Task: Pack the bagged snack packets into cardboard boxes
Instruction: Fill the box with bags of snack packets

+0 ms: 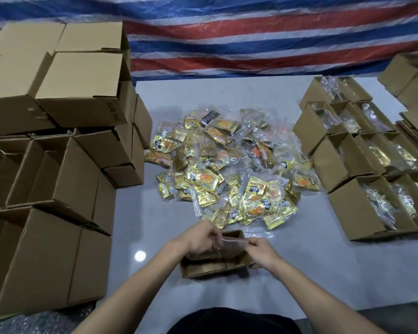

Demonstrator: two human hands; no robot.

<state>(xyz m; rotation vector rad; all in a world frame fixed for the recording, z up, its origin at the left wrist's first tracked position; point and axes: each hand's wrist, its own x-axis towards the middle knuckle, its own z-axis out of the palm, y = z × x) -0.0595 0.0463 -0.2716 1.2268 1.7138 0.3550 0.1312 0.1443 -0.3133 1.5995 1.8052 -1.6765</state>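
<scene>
Forearms angled inward, the left hand and right hand each close a pinching grip on one end of a clear bag stretched above a small open box on the tabletop. The heap of snack packets lies at 12 o'clock of it.

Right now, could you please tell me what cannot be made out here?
Floor of the small box: head view, partly covered by the left hand, right hand and clear bag.
Clear bag's contents: head view, blurred.
Print on the packet pile: head view, too small.
Top-right boxes: head view, blurred, cut by the right edge.
</scene>
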